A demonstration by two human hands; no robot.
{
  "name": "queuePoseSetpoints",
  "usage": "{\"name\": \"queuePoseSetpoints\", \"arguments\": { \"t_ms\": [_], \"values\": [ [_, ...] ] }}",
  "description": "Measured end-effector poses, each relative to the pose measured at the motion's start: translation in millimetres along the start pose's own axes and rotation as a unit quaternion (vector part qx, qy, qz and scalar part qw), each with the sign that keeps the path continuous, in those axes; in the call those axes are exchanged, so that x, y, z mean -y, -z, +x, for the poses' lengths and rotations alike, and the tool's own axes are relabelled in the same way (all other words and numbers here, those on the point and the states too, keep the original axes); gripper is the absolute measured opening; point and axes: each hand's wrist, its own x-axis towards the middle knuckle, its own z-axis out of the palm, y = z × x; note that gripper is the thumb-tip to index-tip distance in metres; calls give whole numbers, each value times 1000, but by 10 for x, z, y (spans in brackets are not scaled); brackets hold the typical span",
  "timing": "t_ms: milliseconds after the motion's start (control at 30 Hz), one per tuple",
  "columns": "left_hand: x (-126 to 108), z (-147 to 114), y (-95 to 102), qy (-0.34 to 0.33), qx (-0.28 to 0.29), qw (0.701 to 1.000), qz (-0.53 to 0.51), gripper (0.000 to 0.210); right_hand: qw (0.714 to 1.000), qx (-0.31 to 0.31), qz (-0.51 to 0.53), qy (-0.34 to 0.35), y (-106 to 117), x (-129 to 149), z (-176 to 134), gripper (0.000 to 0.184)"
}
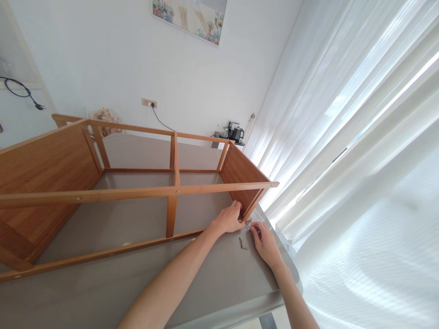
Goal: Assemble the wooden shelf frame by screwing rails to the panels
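A wooden shelf frame (212,187) lies on its side on a table with a grey cover. My left hand (230,218) grips its lower near corner at the right end, fingers curled round the rail and the end panel (242,171). Just to the right, my right hand (263,238) is closed in a pinch on a thin metal hex key (247,226), its tip close to that corner. Only a short length of the key shows. Between my forearms, a few small screws (240,242) lie on the cover.
The grey-covered table (219,292) has its rounded edge on the right, beside white curtains (329,151). Clear plastic (257,215) lies behind my right hand. Beyond the frame are a black kettle (237,133), a bundle of pale strands (104,119) and a wall socket (149,103).
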Motion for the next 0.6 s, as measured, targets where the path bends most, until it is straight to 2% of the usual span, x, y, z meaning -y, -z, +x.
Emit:
{"name": "queuePoseSetpoints", "arguments": {
  "t_ms": [600],
  "values": [
    [22, 7, -16, -8, -3, 1000, 9, 37, 1000, 11, -5, -12, -13, -25, -6, 27]
  ]
}}
